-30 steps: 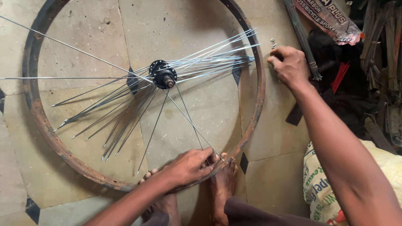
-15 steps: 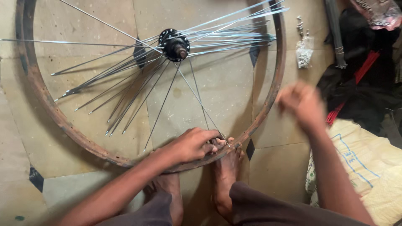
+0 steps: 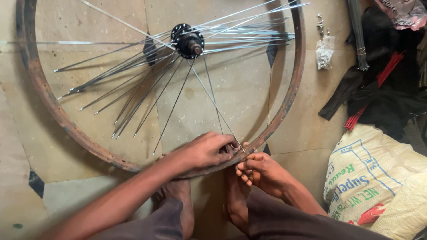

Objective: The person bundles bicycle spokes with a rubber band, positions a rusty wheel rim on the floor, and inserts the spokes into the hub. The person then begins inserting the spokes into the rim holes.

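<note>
A rusty bicycle wheel rim point(image 3: 42, 95) lies flat on the tiled floor, with a black hub point(image 3: 189, 41) near its middle and many loose silver spokes point(image 3: 133, 80) fanning out from it. My left hand point(image 3: 207, 150) grips the near edge of the rim, where two spokes reach it. Just outside the rim, my right hand point(image 3: 260, 171) has its fingers pinched together against the same spot; whatever small part it holds is too small to make out. My bare feet point(image 3: 233, 195) sit under the rim's near edge.
A small clear bag of metal parts point(image 3: 324, 51) lies right of the rim. Beyond it are a bundle of dark rods point(image 3: 358, 33), black cloth and red strips point(image 3: 378, 89). A printed white sack point(image 3: 378, 178) sits at the lower right.
My right hand left the bag of parts at the upper right and came down to the rim's near edge beside my left hand. The view shifted slightly.
</note>
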